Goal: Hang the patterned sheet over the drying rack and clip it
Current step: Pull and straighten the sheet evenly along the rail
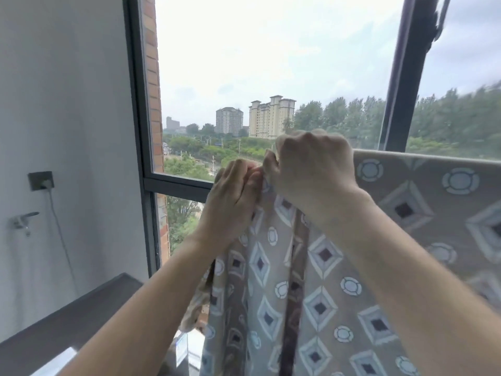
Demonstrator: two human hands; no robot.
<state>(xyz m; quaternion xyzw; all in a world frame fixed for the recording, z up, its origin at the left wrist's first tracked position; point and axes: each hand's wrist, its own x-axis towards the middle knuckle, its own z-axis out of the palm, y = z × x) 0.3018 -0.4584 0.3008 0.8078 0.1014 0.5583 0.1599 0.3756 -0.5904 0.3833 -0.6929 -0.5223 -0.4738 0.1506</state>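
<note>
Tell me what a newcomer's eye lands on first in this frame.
First the two hands at centre: the left hand and right hand meet at the top edge of the patterned sheet, fingers curled into the bunched fabric; no clip is visible. The sheet hangs in folds below them and runs flat along its top edge to the right. Behind, the dark window frame opens on tall buildings and trees.

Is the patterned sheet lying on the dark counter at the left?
No, the patterned sheet hangs by the window, gripped at its top edge by the left hand and right hand.
</note>
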